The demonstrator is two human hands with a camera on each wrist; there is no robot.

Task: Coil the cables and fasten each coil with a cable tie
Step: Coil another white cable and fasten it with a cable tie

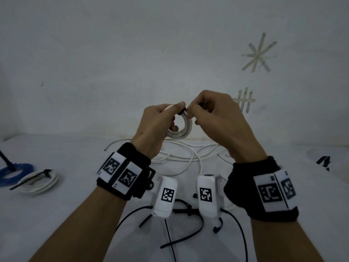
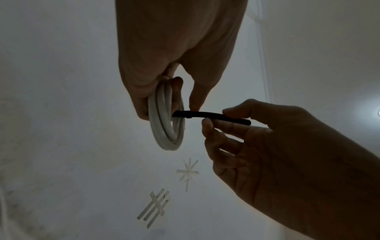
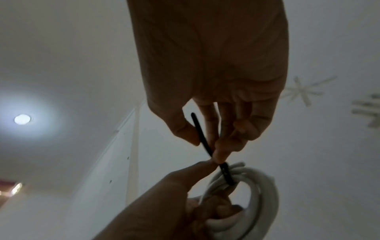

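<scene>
the left hand (image 1: 156, 123) grips a white cable coil (image 2: 164, 123), fingers curled through it. the right hand (image 1: 217, 118) pinches a black cable tie (image 2: 209, 115) looped round the coil, both held above the surface (image 1: 75, 195).

Pale masking-tape strips form a star shape (image 1: 259, 53) on the white wall (image 1: 132, 53). A crosshatched tape grid (image 1: 245, 100) sits below it. A round ceiling light (image 3: 22, 119) glows overhead.

Head view: blue coil (image 1: 11, 172) cut by left frame edge. Black cable tie (image 1: 184, 111) mostly hidden between fingertips. Lower right of right wrist view: white coil (image 3: 265, 194) blurred, its lower part behind the left hand (image 3: 164, 203).
</scene>
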